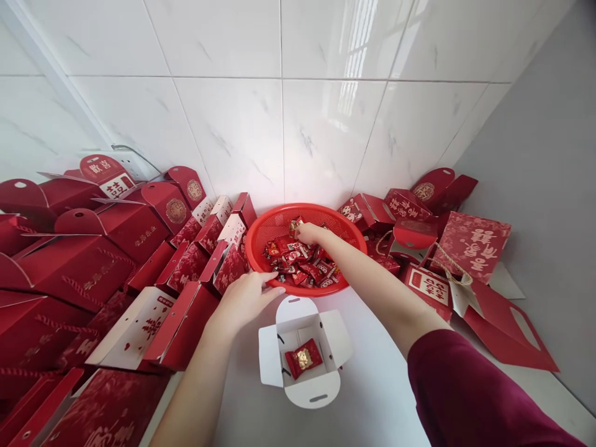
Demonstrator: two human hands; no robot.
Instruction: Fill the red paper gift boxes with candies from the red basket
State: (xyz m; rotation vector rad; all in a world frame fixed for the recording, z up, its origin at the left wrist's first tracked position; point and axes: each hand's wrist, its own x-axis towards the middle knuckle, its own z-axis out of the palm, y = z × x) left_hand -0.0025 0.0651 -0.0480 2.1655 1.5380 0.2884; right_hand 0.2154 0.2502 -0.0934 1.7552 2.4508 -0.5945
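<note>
A red plastic basket [358, 248] with a perforated wall holds many small wrapped candies [302, 256]. My right hand [311, 233] reaches into its back part, fingers pinched on a red-and-gold wrapped candy [294, 226]. At the front-left rim, my left hand [246, 297] grips the basket between thumb and fingers. Just in front of the basket stands a gift box [300, 394], its white inside showing and its flaps spread out. Inside the box lies a red packet with a gold figure [304, 359].
Rows of red gift boxes [135, 230] crowd the left side, some with rope handles. More red boxes [475, 245] stand at the right near a grey wall. White tiles [223, 136] rise behind the white tabletop [372, 372]. A thin cable [137, 152] runs at the back left.
</note>
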